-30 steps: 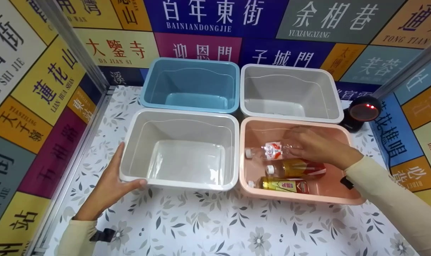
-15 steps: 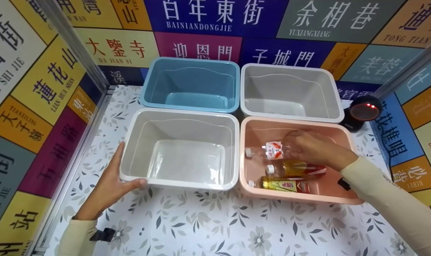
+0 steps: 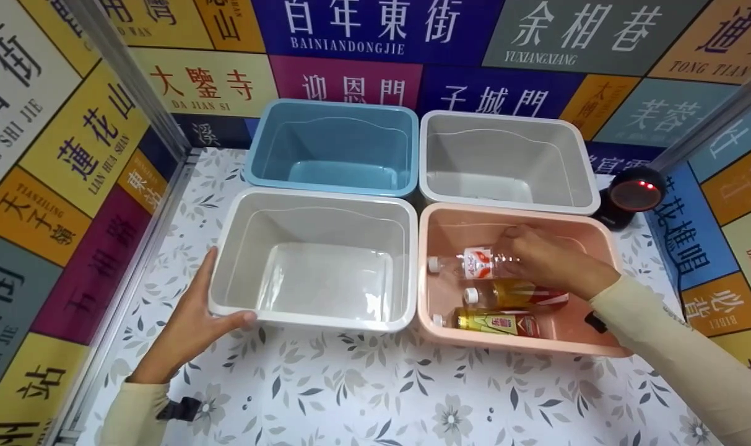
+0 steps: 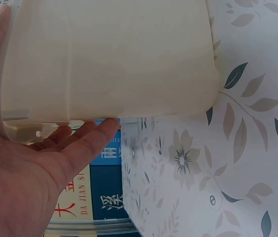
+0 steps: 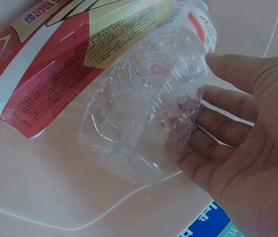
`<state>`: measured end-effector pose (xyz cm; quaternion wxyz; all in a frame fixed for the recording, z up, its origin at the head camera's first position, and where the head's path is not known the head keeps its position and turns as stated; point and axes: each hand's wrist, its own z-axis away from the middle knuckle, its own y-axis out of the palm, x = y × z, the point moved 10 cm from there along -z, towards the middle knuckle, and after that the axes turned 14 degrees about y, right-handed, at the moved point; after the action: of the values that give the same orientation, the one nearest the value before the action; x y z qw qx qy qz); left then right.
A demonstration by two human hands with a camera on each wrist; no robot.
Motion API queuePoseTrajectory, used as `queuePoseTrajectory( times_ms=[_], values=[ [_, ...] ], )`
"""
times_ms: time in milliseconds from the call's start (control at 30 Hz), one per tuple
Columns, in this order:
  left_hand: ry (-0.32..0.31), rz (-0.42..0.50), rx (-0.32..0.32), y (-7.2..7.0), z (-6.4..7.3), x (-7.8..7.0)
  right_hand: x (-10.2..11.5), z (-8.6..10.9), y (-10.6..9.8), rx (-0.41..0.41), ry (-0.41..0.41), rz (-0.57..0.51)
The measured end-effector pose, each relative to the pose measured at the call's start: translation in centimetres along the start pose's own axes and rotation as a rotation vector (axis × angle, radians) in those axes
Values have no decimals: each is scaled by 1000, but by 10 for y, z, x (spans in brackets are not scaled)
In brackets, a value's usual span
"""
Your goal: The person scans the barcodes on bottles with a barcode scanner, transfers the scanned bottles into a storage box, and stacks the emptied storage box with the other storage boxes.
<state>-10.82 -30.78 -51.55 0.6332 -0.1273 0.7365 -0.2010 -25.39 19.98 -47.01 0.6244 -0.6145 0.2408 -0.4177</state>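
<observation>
In the head view, my left hand [image 3: 186,322] rests at the front left corner of a pale grey bin [image 3: 316,319], thumb at the front rim. The left wrist view shows its fingers extended along the outer bin wall [image 4: 119,59]. My right hand [image 3: 539,257] reaches into a pink bin [image 3: 524,345]. Its fingertips touch the side of a clear plastic bottle [image 5: 139,108] with a white-and-red label, lying on its side. In the head view the hand covers the base of this bottle [image 3: 478,263]. Beside it lie an amber-and-red bottle [image 3: 511,292] and a gold-and-red labelled bottle [image 3: 499,322].
A blue bin [image 3: 335,179] and another grey bin [image 3: 505,201] stand behind the front two, rims nearly meeting. A black device with red lights [image 3: 636,189] stands at the back right. Sign-printed walls enclose the table [image 3: 350,390].
My right hand has shifted slightly right and toward me over the bottle base. The clear bottle has moved only a little. My left hand stays at the grey bin's corner.
</observation>
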Motion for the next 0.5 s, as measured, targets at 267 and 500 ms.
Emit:
queuePoseTrajectory(
  times_ms=[267, 500],
  values=[
    [11, 13, -3, 1, 1, 0, -1, 1, 3, 13, 26, 4],
    [15, 43, -10, 1, 0, 1, -7, 0, 6, 61, 94, -51]
  ],
)
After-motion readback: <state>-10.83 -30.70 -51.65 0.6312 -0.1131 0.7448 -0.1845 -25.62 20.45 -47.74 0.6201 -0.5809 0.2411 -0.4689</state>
